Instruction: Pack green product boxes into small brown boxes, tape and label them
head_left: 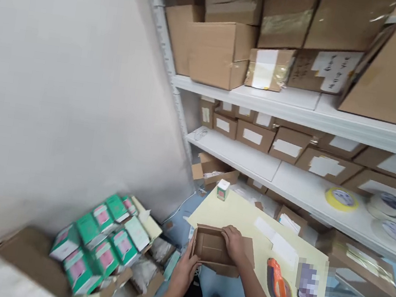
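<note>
A small open cardboard box (211, 248) is held between my two hands at the near edge of a pale yellow tabletop (244, 211). My left hand (187, 265) grips its left wall, thumb toward the inside. Across the right side lies my right hand (233, 242), its fingers bent over the far edge and wall. The inside shows bare brown cardboard, and a flap (249, 251) sticks out at the right. To the right of my right arm are an orange tape dispenser (278, 282) and a phone-like flat object (308, 284), partly blurred out. A small green and white box (222, 190) stands at the far left corner.
Green and white boxes (98, 240) are piled at the left by the wall. White shelving (234, 153) with many cartons rises ahead. Yellow tape (341, 199) and clear tape rolls (389, 204) lie on its middle shelf. An open carton (215, 170) sits behind the table.
</note>
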`<state>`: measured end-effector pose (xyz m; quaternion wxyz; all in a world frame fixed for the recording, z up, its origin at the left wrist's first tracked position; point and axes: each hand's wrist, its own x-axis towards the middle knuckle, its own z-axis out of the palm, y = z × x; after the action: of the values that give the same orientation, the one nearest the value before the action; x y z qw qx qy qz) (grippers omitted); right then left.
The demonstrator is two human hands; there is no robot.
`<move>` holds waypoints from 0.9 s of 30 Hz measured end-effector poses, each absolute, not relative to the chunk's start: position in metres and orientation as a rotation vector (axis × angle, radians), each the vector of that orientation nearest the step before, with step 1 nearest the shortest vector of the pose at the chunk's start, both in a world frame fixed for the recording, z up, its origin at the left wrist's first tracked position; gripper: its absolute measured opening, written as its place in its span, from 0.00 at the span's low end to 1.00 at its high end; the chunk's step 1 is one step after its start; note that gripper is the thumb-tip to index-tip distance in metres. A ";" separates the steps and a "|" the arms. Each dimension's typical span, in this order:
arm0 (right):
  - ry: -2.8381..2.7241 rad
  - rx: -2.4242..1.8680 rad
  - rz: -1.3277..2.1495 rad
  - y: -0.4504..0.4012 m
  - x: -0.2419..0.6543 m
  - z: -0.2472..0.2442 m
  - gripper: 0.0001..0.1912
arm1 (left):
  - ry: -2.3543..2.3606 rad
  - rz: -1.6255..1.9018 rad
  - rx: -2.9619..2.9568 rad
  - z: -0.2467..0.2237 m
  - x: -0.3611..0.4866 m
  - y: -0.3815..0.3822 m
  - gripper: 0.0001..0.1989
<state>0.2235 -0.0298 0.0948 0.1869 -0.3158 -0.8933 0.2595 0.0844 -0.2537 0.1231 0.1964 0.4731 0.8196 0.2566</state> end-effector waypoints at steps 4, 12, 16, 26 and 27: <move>-2.599 -0.632 0.877 -0.066 0.214 0.094 0.16 | 2.351 0.838 1.143 0.135 0.112 -0.311 0.11; -2.656 -0.353 0.896 -0.136 0.182 0.093 0.14 | 2.493 0.933 0.933 0.138 0.125 -0.402 0.04; -2.550 -0.246 0.792 -0.176 0.154 0.098 0.19 | 2.596 1.032 0.868 0.127 0.125 -0.454 0.02; -2.600 0.062 0.854 -0.382 0.060 0.116 0.24 | 2.763 1.106 0.419 0.107 0.099 -0.677 0.04; -2.623 0.083 0.857 -0.403 0.053 0.116 0.25 | 2.773 1.110 0.370 0.104 0.098 -0.697 0.04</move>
<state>0.0530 -0.4027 0.1157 0.1892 0.0294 -0.9329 0.3049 0.0985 -0.6968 0.1039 0.0660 0.1225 0.9193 0.3682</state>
